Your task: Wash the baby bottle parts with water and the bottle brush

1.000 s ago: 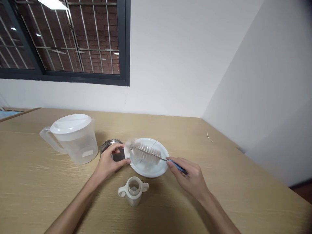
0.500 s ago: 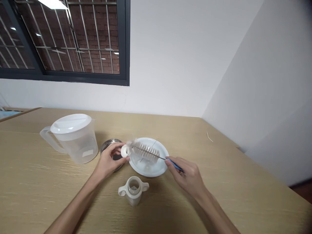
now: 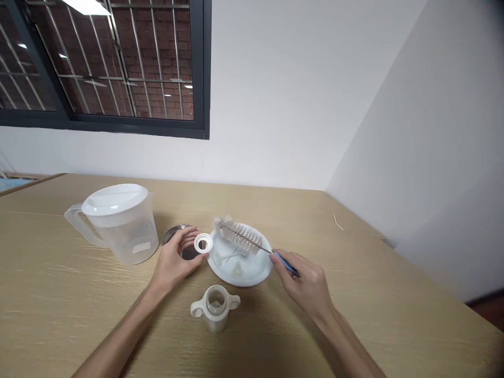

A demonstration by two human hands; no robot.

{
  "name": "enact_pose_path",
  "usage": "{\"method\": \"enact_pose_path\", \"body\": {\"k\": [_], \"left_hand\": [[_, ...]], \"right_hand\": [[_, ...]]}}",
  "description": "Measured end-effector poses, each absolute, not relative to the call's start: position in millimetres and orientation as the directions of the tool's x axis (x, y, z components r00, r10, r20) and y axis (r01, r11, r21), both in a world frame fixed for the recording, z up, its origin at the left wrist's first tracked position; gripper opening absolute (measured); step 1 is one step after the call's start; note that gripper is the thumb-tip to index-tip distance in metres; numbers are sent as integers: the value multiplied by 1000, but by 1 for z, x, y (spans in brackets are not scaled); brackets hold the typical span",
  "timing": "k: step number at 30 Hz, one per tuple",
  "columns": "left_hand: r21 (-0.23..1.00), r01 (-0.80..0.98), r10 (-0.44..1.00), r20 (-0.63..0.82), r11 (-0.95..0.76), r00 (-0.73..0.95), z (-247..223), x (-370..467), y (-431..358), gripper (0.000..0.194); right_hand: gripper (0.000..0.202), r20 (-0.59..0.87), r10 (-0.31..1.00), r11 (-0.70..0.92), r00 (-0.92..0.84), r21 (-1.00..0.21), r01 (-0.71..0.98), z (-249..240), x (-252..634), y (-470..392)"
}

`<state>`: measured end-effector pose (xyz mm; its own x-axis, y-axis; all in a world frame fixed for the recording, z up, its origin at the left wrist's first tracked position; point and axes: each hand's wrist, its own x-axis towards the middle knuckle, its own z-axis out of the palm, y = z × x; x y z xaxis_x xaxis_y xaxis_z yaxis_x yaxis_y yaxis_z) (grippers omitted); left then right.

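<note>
Between the thumb and fingers of my left hand (image 3: pixel 177 254) is a white bottle collar ring (image 3: pixel 203 243), its round hole facing me. My right hand (image 3: pixel 301 275) grips the blue handle of a bottle brush (image 3: pixel 241 237). The brush's pale bristles point left, over a white plate (image 3: pixel 224 277), apart from the ring. Small clear and white pieces lie on the plate, too indistinct to name. Nearer to me stands an uncapped baby bottle (image 3: pixel 216 310) with two white side handles. Behind my left hand is a round metal bowl (image 3: pixel 169 232), partly hidden by it.
A translucent lidded pitcher (image 3: pixel 126 236) stands at the left, its handle pointing left. The wooden table (image 3: pixel 354 315) meets a white wall at the back. A thin white string-like piece (image 3: pixel 338 222) lies at the far right. A barred window is above.
The brush head has moved away from the ring, right and slightly up. My left hand has turned the ring so its opening faces me more. The bottle and pitcher stay put.
</note>
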<state>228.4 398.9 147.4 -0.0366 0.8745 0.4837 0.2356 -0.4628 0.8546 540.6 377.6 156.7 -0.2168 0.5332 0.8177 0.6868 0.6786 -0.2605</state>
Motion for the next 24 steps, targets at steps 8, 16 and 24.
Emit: {"method": "enact_pose_path", "body": {"k": [8, 16, 24], "left_hand": [[833, 258, 848, 524, -490, -79, 149, 230, 397, 67], [809, 329, 834, 542, -487, -100, 151, 229, 395, 67], [801, 498, 803, 518, -334, -295, 165, 197, 406, 65]], "right_hand": [[12, 805, 538, 645, -250, -203, 736, 154, 540, 378], [13, 786, 546, 712, -289, -254, 655, 154, 534, 376], [10, 830, 545, 600, -117, -289, 745, 160, 547, 379]]}}
